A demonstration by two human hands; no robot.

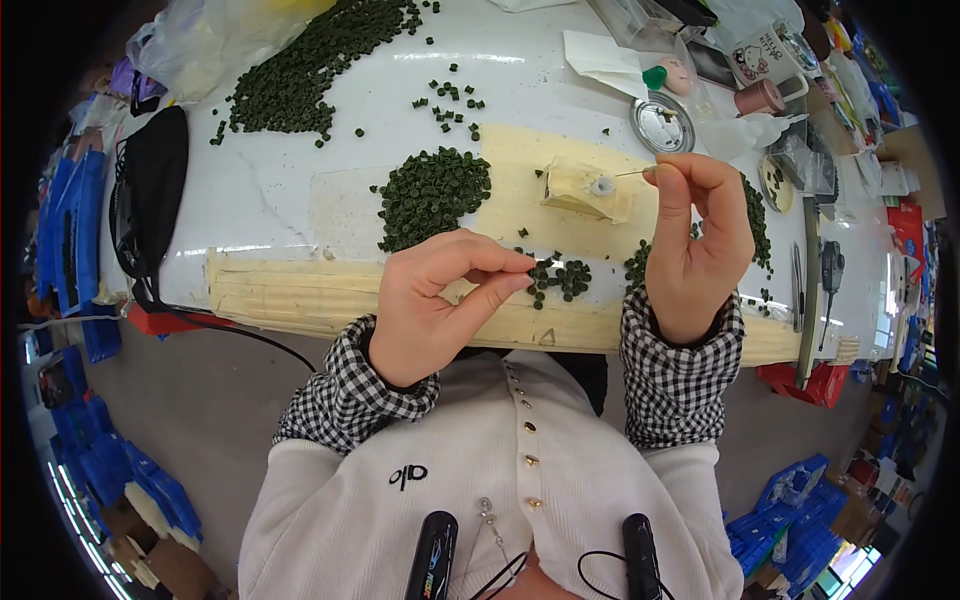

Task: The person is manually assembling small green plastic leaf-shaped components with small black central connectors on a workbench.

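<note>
Needle, thin and metallic-looking [630, 173], sits pinched between thumb and forefinger of the right hand [697, 245], near a white cylindrical plug [601, 186] on the cream tape-wrapped block [575, 205]. From afar, I see the left hand [425, 300] nearly closing its fingertips beside small dark-green pellets [572, 281]; any hold I cannot tell. I judge this piece-picking; next calls for steady alignment.

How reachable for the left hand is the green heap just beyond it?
Probably yes: the green heap lies just beyond the left hand, and nothing visible blocks the way.
</note>
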